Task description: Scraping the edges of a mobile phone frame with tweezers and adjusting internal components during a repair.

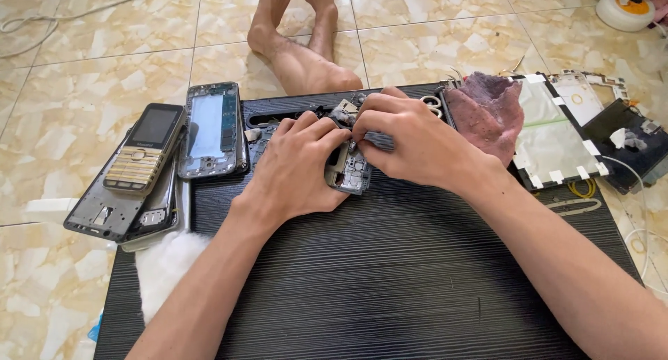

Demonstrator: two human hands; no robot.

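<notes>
My left hand point(296, 169) and my right hand point(410, 141) meet over a small opened phone body point(350, 172) with its grey circuit board showing. The left hand grips the phone's left side. With thumb and fingertips, the right hand pinches a small part at its upper edge. What the fingertips hold is too small to tell. All this rests on a dark ribbed board point(390, 276) lying on the tiled floor.
Left of the board lie a gold keypad phone point(145, 148), a grey phone frame point(111, 210) and a bare phone frame with a pale panel point(211, 130). A purple cloth point(487, 109), a taped screen panel point(557, 134), scissors point(435, 104), white wadding point(163, 262) and my bare legs point(299, 54) are nearby.
</notes>
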